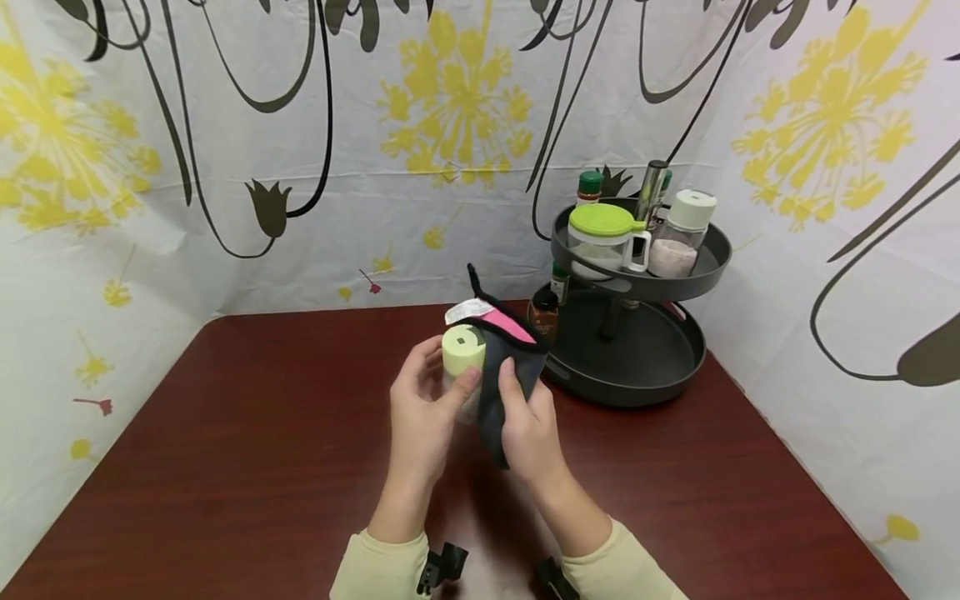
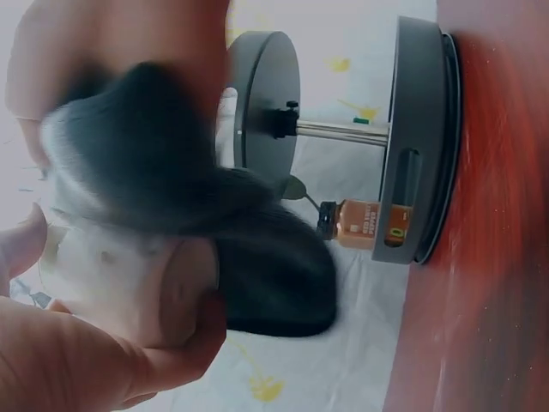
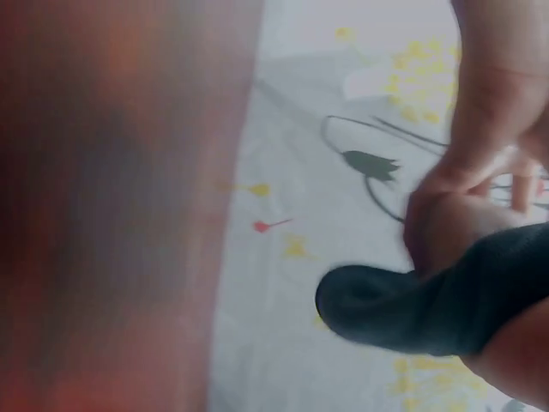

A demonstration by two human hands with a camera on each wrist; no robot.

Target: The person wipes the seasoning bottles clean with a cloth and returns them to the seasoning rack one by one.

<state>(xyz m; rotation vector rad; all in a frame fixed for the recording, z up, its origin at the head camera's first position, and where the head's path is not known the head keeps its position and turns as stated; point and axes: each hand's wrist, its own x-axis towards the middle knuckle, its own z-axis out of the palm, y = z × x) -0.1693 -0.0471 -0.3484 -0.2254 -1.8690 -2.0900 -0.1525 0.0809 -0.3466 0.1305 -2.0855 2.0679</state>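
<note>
Over the table, my left hand (image 1: 416, 421) grips a clear jar with a pale yellow-green lid (image 1: 462, 348), fingers round one side and thumb on the other. The left wrist view shows pale contents in the jar (image 2: 120, 275). My right hand (image 1: 534, 433) pinches a dark grey cloth (image 1: 492, 408) with black edging, a hanging loop, a white label and a pink inner side. That cloth lies against the jar's right side and hides part of it. In the right wrist view a folded end of the cloth (image 3: 369, 309) hangs down, blurred.
A two-tier dark grey turntable (image 1: 626, 392) stands at the back right. Its upper tier holds a green-lidded jar (image 1: 600, 233), a white-lidded jar (image 1: 680, 237) and a green-capped bottle (image 1: 589, 187). A red sweet pepper bottle (image 2: 356, 225) stands on the lower tier. Patterned sheets (image 1: 360, 167) enclose the dark red table (image 1: 262, 433).
</note>
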